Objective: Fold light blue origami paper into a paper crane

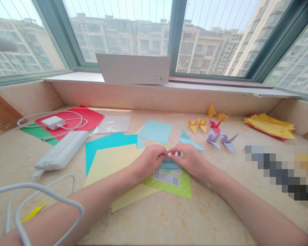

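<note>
In the head view, a small folded piece of light blue origami paper (170,164) is pinched between my two hands. My left hand (151,160) has its thumb and fingers closed at the paper's upper left. From the other side, my right hand (191,158) closes on the paper's upper right, fingertips nearly meeting those of the left. Below the fold lies a lime green polka-dot packet (183,189) with a white barcode label. The fingers partly hide the paper's top edge. Just behind my right hand is a light blue paper triangle (188,138).
Yellow sheets (110,164), a blue sheet (92,150) and a light blue square (156,131) surround my hands. Several folded paper cranes (213,136) stand back right, near yellow papers (270,125). A white power bank (63,150) and a looping cable (78,206) occupy the left.
</note>
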